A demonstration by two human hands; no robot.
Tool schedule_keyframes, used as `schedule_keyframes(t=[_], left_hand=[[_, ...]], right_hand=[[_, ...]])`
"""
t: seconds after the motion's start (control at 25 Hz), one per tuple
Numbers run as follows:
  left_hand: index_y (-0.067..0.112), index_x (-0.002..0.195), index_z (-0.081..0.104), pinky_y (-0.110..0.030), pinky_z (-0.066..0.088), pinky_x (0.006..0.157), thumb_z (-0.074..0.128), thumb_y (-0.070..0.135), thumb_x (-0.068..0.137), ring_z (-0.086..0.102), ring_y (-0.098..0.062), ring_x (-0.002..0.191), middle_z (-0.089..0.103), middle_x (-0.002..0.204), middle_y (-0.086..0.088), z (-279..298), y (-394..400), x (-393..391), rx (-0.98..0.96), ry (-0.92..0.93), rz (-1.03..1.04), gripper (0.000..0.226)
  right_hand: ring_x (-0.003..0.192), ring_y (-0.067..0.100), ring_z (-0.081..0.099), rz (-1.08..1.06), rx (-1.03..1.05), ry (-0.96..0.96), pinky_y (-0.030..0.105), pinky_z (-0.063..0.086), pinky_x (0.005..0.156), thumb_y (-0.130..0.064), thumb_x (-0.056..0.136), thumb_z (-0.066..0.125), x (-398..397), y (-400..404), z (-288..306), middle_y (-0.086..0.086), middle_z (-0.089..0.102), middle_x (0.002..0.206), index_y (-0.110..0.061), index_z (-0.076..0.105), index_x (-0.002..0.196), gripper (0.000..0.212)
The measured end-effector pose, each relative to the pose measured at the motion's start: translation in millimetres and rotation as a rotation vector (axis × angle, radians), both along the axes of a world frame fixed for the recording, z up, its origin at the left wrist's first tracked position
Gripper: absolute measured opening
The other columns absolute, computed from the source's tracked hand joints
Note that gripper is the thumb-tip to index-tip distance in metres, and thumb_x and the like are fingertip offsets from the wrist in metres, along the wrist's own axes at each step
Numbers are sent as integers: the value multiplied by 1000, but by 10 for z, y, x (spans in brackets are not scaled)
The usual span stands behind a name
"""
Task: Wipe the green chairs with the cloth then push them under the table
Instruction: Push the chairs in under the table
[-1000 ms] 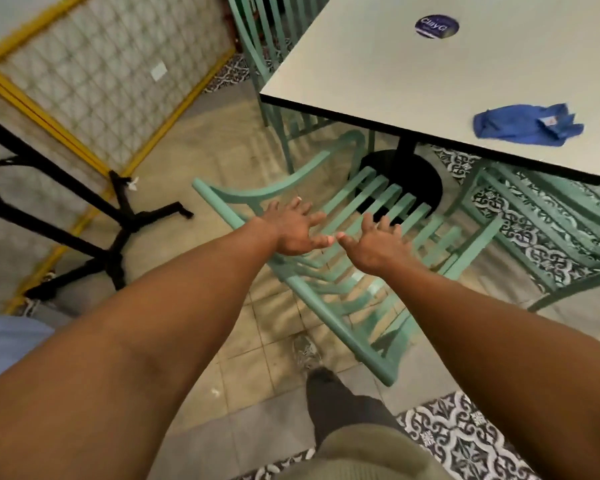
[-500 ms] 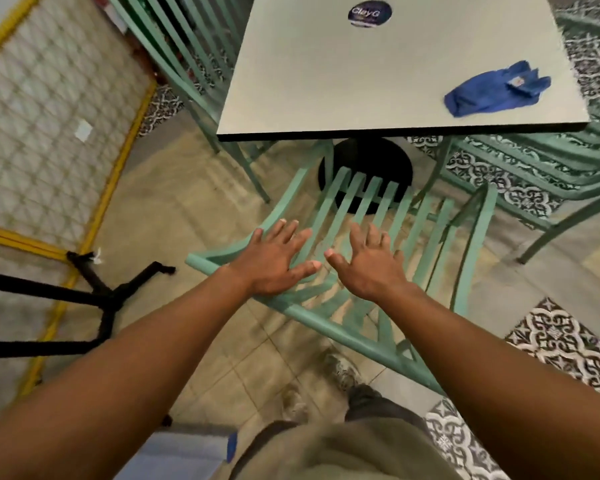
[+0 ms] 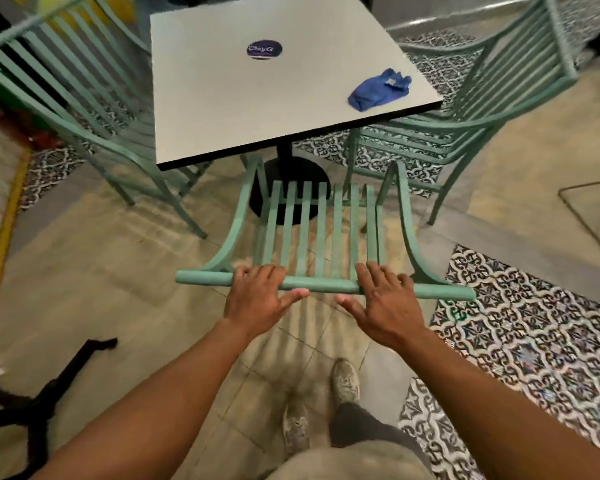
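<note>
- Your left hand [image 3: 260,299] and right hand [image 3: 385,304] lie flat on the near green chair's top rail [image 3: 323,285], fingers straight, no grip closed — placed to shove.
- Seat front sits just short of the table [image 3: 222,98].
- Blue cloth [image 3: 378,89] lies parked on the table's right corner, freeing both hands.

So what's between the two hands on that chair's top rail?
In the head view, only bare top rail between left hand and right hand.

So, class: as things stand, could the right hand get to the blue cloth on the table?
Probably not without stepping round: the right hand rests on the chair's top rail, and the chair's seat lies between the person and the blue cloth near the table's right edge.
</note>
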State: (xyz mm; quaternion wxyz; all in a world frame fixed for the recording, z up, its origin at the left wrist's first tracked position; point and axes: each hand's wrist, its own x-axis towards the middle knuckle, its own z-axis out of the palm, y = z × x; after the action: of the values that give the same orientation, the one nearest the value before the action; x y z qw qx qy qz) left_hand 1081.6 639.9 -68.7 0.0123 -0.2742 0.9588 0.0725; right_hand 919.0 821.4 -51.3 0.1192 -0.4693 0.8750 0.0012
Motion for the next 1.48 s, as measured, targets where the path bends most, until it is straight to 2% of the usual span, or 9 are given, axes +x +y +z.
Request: schedule_keyframes(t=[0.04,0.12,0.24,0.6,0.76,0.88,1.08,1.2,1.48], left_hand=[[22,101,64,-42,39,85,27,76,85,59,-23,93,66,99,1,-33,-19,6,-36,61,9,67],[19,84,61,-39,40,72,29,73,86,56,-24,75,59,81,-1,-71,-68,9,-92,143,-3,63],[18,79,57,-35,35,64,26,73,87,45,-21,67,52,76,-1,-94,-66,10,-149,176,-2,63],[15,80,57,-38,39,61,28,76,86,45,-24,67,51,75,-4,-153,408,334,-124,137,71,67],[17,81,59,-41,43,63,23,76,86,49,-25,70,55,78,-5,-127,757,519,-86,31,190,70],[17,81,60,-40,40,64,26,75,87,50,-26,71,55,79,-4,-127,884,633,-78,47,214,68],[17,82,59,-40,35,65,27,75,87,49,-26,71,54,79,-4,-122,862,637,-94,50,208,67],[17,81,59,-40,38,64,24,76,87,48,-26,70,54,78,-5,-129,784,562,-96,43,223,69],[16,82,57,-40,36,64,23,77,86,47,-27,69,53,77,-5,-136,335,108,-134,31,255,70]], right_hand=[[111,26,52,-7,-26,39,44,37,95,-75,88,6,12,7,-59,3,56,123,-22,44,134,80],[92,24,54,-21,-82,87,41,38,85,-71,91,10,1,-6,-146,-1,60,99,-23,56,116,71],[80,22,49,-32,-151,152,38,36,77,-70,91,15,-13,-27,-200,-2,54,86,-22,59,96,66],[72,21,46,90,-226,197,36,32,69,-71,88,34,70,362,-329,-1,53,79,-20,59,84,57],[70,22,50,183,-236,206,36,36,67,-71,87,33,101,532,-398,0,56,79,-19,61,84,60],[68,21,50,231,-239,202,36,37,65,-73,87,32,129,577,-427,0,56,77,-19,61,83,61],[66,21,52,286,-254,218,34,42,62,-76,87,29,71,512,-457,0,56,74,-19,62,80,66],[66,22,54,304,-281,228,35,44,61,-76,87,30,-3,428,-470,1,57,74,-18,62,80,66],[67,22,52,325,-325,230,35,42,64,-74,87,30,-478,-98,-443,2,56,75,-17,59,79,64]])
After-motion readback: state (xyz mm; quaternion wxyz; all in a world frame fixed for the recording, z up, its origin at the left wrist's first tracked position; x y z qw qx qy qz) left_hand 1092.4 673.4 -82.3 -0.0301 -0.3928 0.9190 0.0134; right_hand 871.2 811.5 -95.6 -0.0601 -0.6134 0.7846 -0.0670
